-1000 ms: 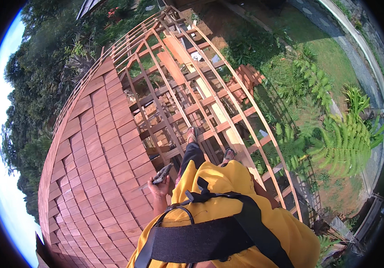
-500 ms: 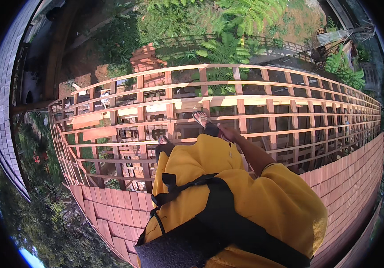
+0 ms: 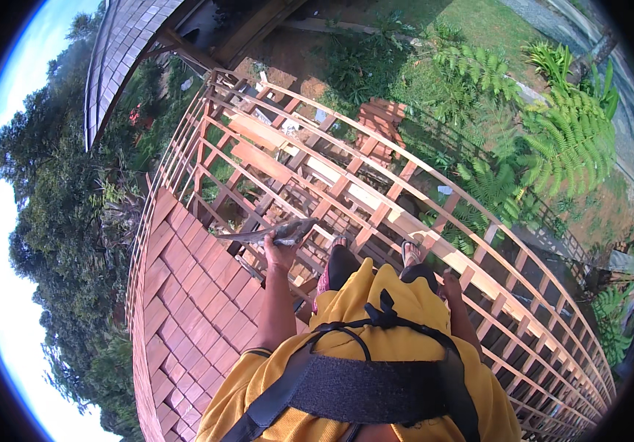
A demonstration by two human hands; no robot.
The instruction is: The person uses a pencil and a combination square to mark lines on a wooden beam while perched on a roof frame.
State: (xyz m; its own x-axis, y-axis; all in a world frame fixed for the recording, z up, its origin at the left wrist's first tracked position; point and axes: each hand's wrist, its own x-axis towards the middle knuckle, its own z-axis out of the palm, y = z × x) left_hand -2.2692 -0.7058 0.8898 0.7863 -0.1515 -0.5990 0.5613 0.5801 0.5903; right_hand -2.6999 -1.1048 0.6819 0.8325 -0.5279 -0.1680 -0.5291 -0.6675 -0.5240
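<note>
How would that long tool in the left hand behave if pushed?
The tool, held in the left hand alone, might pivot in that grip. Its thin, tapering end could flex slightly, while the bulkier opposite end is probably stiffer and heavier.

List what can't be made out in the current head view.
Left grip: fingers partly hidden behind the long dark object, whose exact kind is unclear.
Right grip: too small to tell whether it holds anything.
Reddish shingled roof: partly hidden by the yellow shirt, cut off by the lower edge.
Grey roof: cut off by the upper edge.
</note>
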